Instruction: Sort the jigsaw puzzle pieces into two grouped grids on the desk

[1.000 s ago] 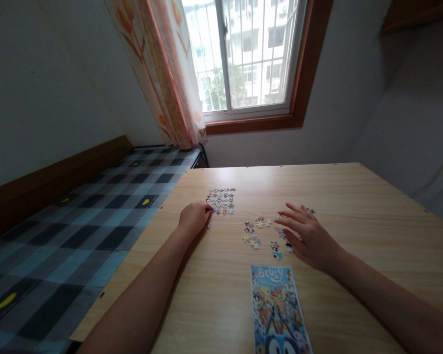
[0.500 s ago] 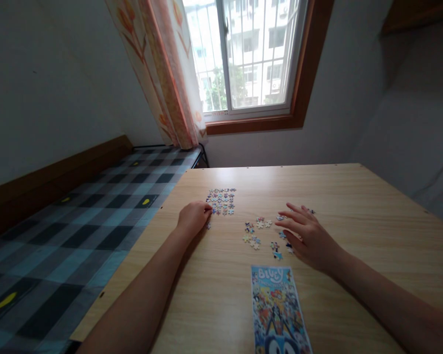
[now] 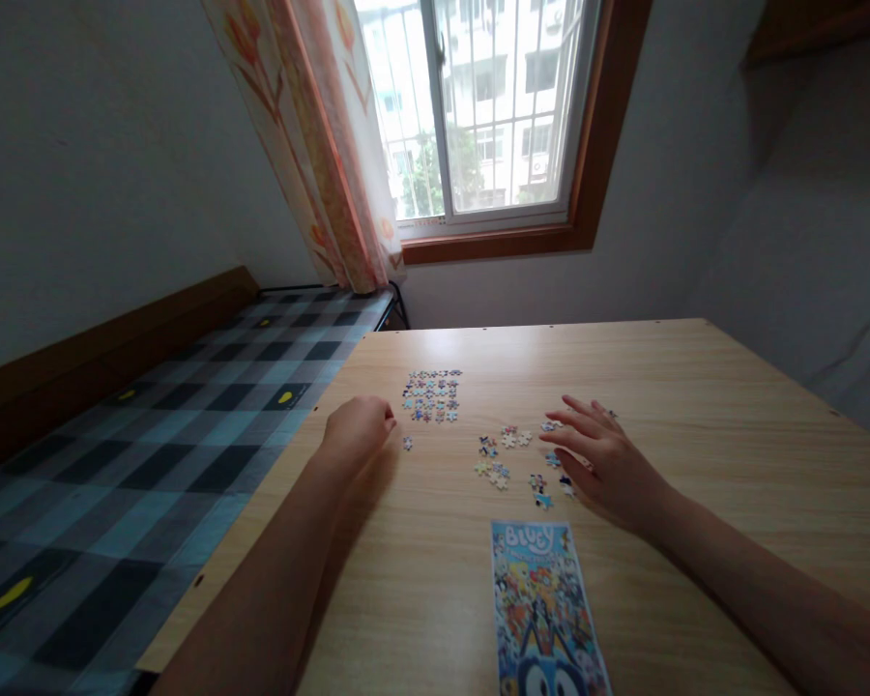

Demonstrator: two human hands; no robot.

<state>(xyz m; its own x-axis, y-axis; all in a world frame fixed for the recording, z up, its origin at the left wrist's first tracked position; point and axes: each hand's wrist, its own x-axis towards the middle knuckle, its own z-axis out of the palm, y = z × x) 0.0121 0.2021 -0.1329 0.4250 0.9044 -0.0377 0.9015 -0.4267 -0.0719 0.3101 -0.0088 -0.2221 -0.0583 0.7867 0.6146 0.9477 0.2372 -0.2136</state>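
Observation:
My left hand [image 3: 358, 430] is closed, fingertips together, with nothing showing between them. It is left of a block of jigsaw pieces [image 3: 432, 396] laid out in several rows, apart from it. A single jigsaw piece [image 3: 407, 443] lies just below that block, close to the fingertips. My right hand [image 3: 595, 452] is open, its fingers stretched over the right side of the loose jigsaw pieces [image 3: 499, 474], some of which it partly hides. Whether its fingers touch any piece, I cannot tell. Nearer to me lies a colourful printed picture [image 3: 547, 599] marked "Bluey".
Everything lies on a light wooden table [image 3: 667, 372]. Along its left edge is a bed with a checked cover [image 3: 210, 435]. Behind the table are a barred window [image 3: 507, 116] and a floral curtain [image 3: 326, 174].
My left hand has drawn back to the left from the block, leaving a piece at its lower left corner. My right hand is nearly still.

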